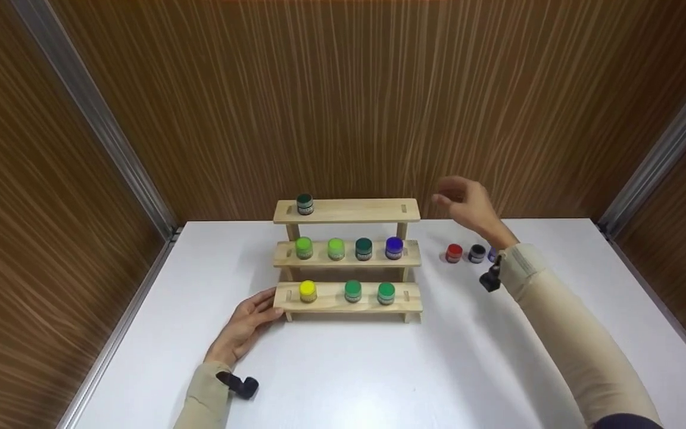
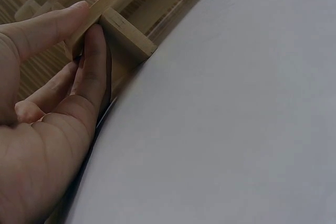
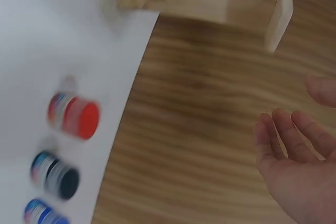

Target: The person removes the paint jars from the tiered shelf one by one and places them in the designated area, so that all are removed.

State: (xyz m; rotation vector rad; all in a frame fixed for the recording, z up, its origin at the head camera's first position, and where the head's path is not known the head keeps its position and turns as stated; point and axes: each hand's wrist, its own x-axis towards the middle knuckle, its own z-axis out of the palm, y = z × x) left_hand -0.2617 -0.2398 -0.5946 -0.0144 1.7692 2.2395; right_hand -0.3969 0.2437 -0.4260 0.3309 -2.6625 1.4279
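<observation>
A three-tier wooden stand (image 1: 325, 305) stands on the white table. My left hand (image 1: 242, 329) grips the left end of its lowest shelf; in the left wrist view, the thumb (image 2: 52, 27) lies at the board's upper edge with fingers underneath. The stand bears several small paint jars: a dark green jar (image 1: 305, 204) on top, light green, dark and purple (image 1: 394, 248) ones in the middle, a yellow jar (image 1: 308, 291) and two green ones below. My right hand (image 1: 468, 205) hangs in the air right of the top shelf, fingers loosely bent, holding nothing.
Right of the stand, a red jar (image 1: 454, 253), a black jar (image 1: 477, 254) and a blue jar (image 3: 44, 213) stand on the table (image 1: 343, 369); the right forearm partly covers the blue one in the head view. Wood-grain panels (image 1: 367, 107) enclose the back and sides.
</observation>
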